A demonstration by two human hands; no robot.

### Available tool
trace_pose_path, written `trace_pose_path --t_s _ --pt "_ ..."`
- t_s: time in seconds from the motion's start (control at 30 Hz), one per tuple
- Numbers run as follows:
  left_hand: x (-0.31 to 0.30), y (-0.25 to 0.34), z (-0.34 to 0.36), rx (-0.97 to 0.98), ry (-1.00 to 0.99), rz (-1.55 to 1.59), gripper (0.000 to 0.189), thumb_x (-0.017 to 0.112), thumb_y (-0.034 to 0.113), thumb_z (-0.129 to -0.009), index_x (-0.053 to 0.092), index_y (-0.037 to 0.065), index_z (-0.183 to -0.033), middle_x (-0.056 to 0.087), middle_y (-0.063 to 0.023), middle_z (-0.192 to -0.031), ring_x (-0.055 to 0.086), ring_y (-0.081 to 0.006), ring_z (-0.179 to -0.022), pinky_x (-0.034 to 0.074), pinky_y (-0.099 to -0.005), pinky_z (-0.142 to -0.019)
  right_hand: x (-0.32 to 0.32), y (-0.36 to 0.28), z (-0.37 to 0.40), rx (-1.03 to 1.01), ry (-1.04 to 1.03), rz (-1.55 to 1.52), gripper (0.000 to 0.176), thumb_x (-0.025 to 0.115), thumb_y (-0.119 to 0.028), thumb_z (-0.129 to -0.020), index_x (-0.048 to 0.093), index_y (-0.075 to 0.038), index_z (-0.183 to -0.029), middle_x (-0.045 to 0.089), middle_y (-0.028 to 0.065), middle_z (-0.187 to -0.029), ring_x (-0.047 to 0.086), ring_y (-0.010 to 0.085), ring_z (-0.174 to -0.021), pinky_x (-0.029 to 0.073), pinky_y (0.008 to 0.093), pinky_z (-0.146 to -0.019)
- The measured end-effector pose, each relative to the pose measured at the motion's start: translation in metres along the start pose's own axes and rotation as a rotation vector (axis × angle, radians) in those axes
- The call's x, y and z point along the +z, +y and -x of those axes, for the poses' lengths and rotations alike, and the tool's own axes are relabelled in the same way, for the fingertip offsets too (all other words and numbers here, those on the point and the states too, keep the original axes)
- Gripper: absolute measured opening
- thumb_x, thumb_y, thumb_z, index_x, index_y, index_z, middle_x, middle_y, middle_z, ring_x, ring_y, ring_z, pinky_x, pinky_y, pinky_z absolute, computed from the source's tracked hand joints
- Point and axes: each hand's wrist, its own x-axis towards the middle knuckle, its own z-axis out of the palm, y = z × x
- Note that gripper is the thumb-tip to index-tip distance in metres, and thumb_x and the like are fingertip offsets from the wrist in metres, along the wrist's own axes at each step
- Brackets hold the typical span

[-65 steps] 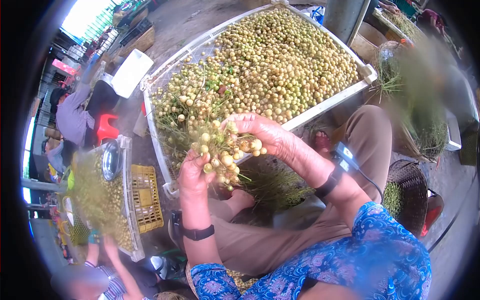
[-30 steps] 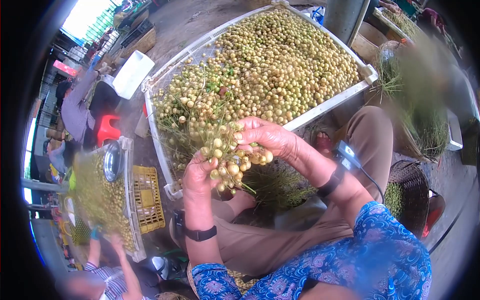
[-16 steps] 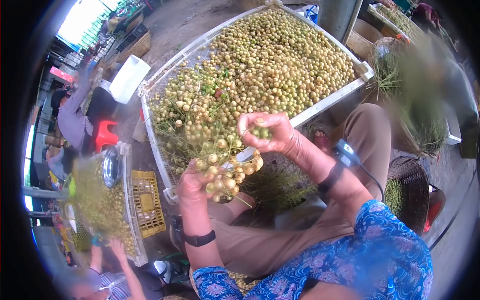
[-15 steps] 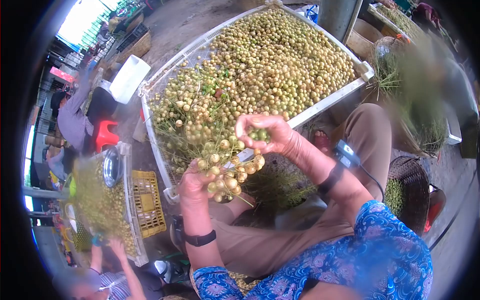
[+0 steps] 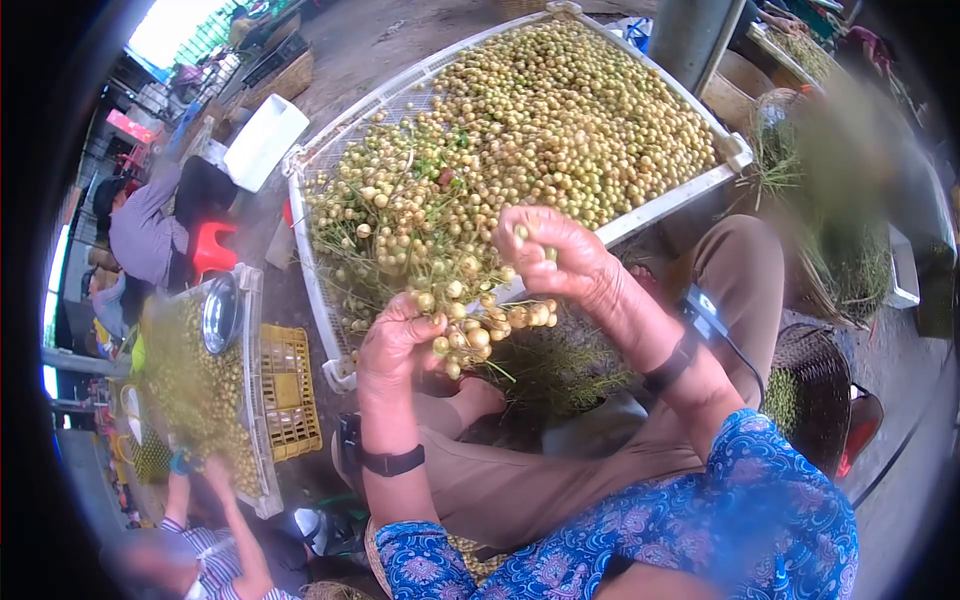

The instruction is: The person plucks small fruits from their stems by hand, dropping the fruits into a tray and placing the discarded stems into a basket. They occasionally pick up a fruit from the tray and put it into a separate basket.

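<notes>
My left hand (image 5: 398,338) is closed on the stems of a bunch of small round yellow-brown fruit (image 5: 478,335), just over the near edge of a large white mesh tray (image 5: 640,222). My right hand (image 5: 562,250), to the right of the bunch and apart from it, has its fingers curled. Bits of small green fruit (image 5: 521,232) show between those fingers; the rest of the palm is hidden. Loose round fruit (image 5: 580,110) fills most of the tray, and stemmed bunches (image 5: 385,215) are heaped at its left side.
Bare stems (image 5: 565,370) lie on the ground below my hands. A dark basket (image 5: 820,385) of small green fruit stands at my right. Another fruit tray (image 5: 262,400), a yellow crate (image 5: 287,390) and a metal bowl (image 5: 222,315) are at left. A co-worker (image 5: 215,550) sits nearby at lower left.
My right hand has shifted right and turned, its fingers closing over the green fruits that showed in its palm. The bunch has moved slightly right with my left hand still holding it.
</notes>
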Motion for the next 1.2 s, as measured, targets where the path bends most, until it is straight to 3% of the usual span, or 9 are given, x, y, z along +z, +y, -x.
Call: trace_pose_path --t_s 0.23,0.5,0.67,0.73,0.8,0.93,0.97,1.07,1.2 --pt "0.008 0.006 0.001 0.102 0.268 -0.127 0.025 0.059 0.006 -0.073 0.054 -0.001 -0.097 0.057 -0.0050 -0.073 0.046 -0.0095 -0.044 0.031 -0.0201 -0.032 0.020 -0.025 0.024 -0.098 0.324 -0.159 0.023 0.045 -0.017 -0.082 0.050 0.001 -0.097 0.050 0.0057 -0.072 0.039 0.0099 -0.048 0.026 0.0168 -0.031" --pt "-0.041 -0.016 -0.024 0.511 0.651 -0.250 0.020 0.056 0.009 -0.079 0.053 0.005 -0.098 0.051 -0.0035 -0.084 0.044 -0.0079 -0.050 0.034 -0.0168 -0.040 0.050 -0.069 0.121 -0.332 0.572 -0.112 0.017 0.043 -0.016 -0.083 0.051 -0.002 -0.089 0.049 0.0038 -0.069 0.041 0.0094 -0.050 0.027 0.0172 -0.031" --pt "-0.052 -0.002 -0.028 0.252 0.496 -0.254 0.037 0.055 0.029 -0.082 0.050 0.005 -0.109 0.057 -0.0096 -0.097 0.056 -0.0180 -0.063 0.040 -0.0218 -0.049 0.080 -0.106 0.248 -0.649 0.828 0.159 0.012 0.048 -0.013 -0.081 0.052 -0.002 -0.084 0.047 0.0029 -0.068 0.040 0.0070 -0.049 0.025 0.0154 -0.031" --pt "-0.022 -0.002 -0.026 0.277 0.455 -0.181 0.022 0.054 0.022 -0.084 0.059 0.009 -0.101 0.035 0.0024 -0.050 0.042 -0.0122 -0.050 0.044 -0.0274 -0.059 0.079 -0.112 0.308 -0.715 0.886 0.188 0.012 0.049 -0.013 -0.080 0.051 -0.002 -0.085 0.048 0.0027 -0.067 0.041 0.0066 -0.049 0.024 0.0150 -0.032" --pt "-0.034 -0.003 -0.028 0.259 0.426 -0.202 0.024 0.054 0.020 -0.083 0.057 0.009 -0.104 0.042 -0.0004 -0.056 0.046 -0.0142 -0.055 0.045 -0.0296 -0.061 0.077 -0.105 0.361 -0.780 1.211 0.378 0.012 0.047 -0.014 -0.082 0.053 -0.004 -0.084 0.050 0.0011 -0.064 0.040 0.0064 -0.046 0.024 0.0164 -0.031" --pt "-0.048 -0.022 -0.027 0.327 0.401 -0.394 0.049 0.058 0.014 -0.078 0.041 0.002 -0.122 0.046 -0.0159 -0.119 0.059 -0.0276 -0.082 0.049 -0.0418 -0.074 0.024 -0.080 0.456 -0.601 1.761 0.680 0.016 0.052 -0.023 -0.081 0.058 -0.009 -0.080 0.049 -0.0033 -0.067 0.044 0.0074 -0.060 0.035 0.0240 -0.050" --pt "-0.040 -0.031 -0.022 0.393 0.304 -0.499 0.051 0.061 0.012 -0.075 0.040 0.000 -0.120 0.046 -0.0178 -0.119 0.059 -0.0287 -0.080 0.050 -0.0440 -0.073 0.015 -0.080 0.463 -0.123 1.802 1.427 0.024 0.053 -0.028 -0.081 0.059 -0.006 -0.091 0.055 0.0032 -0.079 0.050 0.0123 -0.073 0.042 0.0302 -0.063" --pt "0.033 -0.017 -0.028 0.254 0.432 -0.128 0.024 0.061 0.020 -0.078 0.054 0.002 -0.092 0.048 -0.0007 -0.058 0.049 -0.0106 -0.049 0.052 -0.0345 -0.055 0.004 -0.061 0.461 0.874 2.068 1.981 0.062 0.059 -0.035 -0.073 0.039 -0.004 -0.124 0.048 0.0224 -0.115 0.037 0.0333 -0.118 0.030 0.0368 -0.098" --pt "0.017 -0.007 -0.040 0.109 0.078 0.141 0.013 0.055 0.019 -0.082 0.056 0.007 -0.089 0.047 -0.0014 -0.048 0.047 -0.0181 -0.043 0.046 -0.0427 -0.061 0.014 -0.101 0.369 -0.022 1.661 1.899 0.034 0.055 -0.023 -0.080 0.053 -0.003 -0.108 0.058 0.0139 -0.103 0.055 0.0266 -0.096 0.043 0.0328 -0.082"
